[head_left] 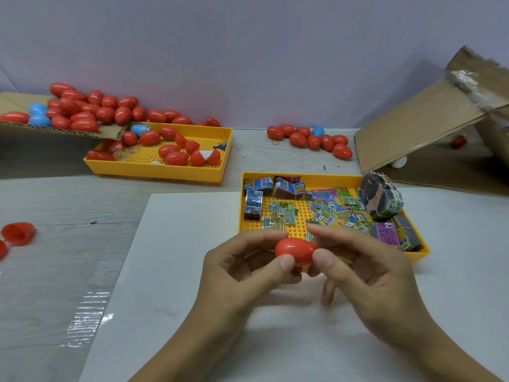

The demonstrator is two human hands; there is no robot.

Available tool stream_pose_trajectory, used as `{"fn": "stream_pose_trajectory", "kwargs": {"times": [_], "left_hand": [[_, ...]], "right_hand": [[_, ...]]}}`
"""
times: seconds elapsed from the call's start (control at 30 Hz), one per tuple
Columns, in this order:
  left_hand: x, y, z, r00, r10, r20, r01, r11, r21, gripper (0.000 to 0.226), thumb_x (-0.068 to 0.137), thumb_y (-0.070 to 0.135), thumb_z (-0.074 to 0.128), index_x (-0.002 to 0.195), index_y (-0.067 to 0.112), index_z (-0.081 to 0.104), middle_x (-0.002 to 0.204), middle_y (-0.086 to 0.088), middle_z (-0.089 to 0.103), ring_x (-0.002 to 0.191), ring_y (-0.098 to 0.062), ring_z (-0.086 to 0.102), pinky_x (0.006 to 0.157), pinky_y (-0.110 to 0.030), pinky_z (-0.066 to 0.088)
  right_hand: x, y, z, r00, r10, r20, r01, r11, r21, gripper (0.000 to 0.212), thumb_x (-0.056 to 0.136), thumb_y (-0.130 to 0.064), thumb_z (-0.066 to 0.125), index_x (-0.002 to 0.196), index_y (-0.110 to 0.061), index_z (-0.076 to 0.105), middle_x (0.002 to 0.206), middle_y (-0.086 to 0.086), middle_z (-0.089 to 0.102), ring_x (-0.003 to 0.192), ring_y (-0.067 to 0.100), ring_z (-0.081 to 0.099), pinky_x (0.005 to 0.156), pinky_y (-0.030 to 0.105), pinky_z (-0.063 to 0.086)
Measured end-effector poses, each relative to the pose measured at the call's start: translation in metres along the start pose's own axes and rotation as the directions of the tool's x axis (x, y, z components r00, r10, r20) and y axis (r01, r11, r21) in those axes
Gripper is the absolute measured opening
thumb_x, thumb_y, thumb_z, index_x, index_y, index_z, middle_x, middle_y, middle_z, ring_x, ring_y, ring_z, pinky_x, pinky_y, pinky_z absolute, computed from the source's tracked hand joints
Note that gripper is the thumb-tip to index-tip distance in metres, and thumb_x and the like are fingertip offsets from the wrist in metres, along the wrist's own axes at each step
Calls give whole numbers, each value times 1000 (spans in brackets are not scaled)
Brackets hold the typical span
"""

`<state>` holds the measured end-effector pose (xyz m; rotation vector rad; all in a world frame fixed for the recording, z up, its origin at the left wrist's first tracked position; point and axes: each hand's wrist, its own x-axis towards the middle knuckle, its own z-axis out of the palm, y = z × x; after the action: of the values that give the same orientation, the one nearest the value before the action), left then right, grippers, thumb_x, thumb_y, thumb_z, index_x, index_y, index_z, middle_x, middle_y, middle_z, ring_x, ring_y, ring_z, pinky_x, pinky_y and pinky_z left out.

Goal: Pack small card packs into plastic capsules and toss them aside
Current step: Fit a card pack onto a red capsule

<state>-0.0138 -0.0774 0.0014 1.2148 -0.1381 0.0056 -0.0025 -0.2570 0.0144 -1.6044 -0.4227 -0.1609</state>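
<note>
Pinching the red egg-shaped plastic capsule [296, 250] between left hand [248, 268] and right hand [366, 268] above the white sheet [192, 312], uneven pressure could leave its halves unlatched, spilling cards

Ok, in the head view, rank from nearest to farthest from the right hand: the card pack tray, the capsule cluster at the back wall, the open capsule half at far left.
1. Card pack tray: just beyond the right hand.
2. Capsule cluster: farther back, by the wall.
3. Open capsule half: far left on the table.
</note>
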Motion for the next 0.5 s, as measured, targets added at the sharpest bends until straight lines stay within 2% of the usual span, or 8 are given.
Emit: {"fn": "stream_pose_trajectory", "kwargs": {"times": [0.03, 0.1, 0.17, 0.3, 0.5], "left_hand": [[0, -1, 0, 1000, 2, 7, -2, 1000, 7, 32, 70, 20, 80, 102, 15, 76, 96, -15, 75, 81, -29, 75, 71, -31, 59], [0, -2, 0, 1000, 8, 9, -8, 1000, 23, 36, 68, 18, 81, 103, 14, 75, 95, -16, 75, 80, -28, 75, 73, -30, 59], [1, -2, 1, 1000, 15, 15, -16, 999, 28, 39, 67, 16, 81, 105, 13, 74, 97, -14, 76, 84, -26, 75, 75, -29, 58], [1, -2, 1, 999, 29, 46, -29, 1000, -6, 39, 69, 10, 79, 107, 11, 73, 102, -11, 76, 95, -23, 74, 81, -23, 56], [0, 2, 2, 1000, 6, -10, -5, 1000, 28, 41, 64, 20, 84, 105, 22, 77, 102, -7, 77, 97, -21, 74, 80, -21, 57]], "right_hand": [[1, -1, 0, 1000, 26, -16, -26, 1000, 9, 40, 80, -50, 74, 111, -24, 73, 81, 1, 70, 60, 17, 66, 43, 26, 52], [2, -1, 0, 998, 42, -39, -42, 999, -4, 44, 77, -57, 72, 103, -23, 75, 69, -1, 69, 52, 15, 63, 40, 25, 50], [2, 0, 1, 999, 17, -28, -18, 1000, -13, 38, 80, -53, 71, 100, -21, 76, 68, -2, 69, 53, 17, 65, 40, 26, 51], [1, 0, 1, 999, -39, -19, 39, 999, -8, 30, 84, -42, 72, 105, -21, 75, 79, -2, 71, 61, 19, 68, 45, 26, 54], [1, 3, -1, 994, -105, 13, 105, 994, -18, 27, 86, -32, 73, 109, -19, 74, 92, -3, 69, 71, 24, 68, 47, 29, 56]]}}
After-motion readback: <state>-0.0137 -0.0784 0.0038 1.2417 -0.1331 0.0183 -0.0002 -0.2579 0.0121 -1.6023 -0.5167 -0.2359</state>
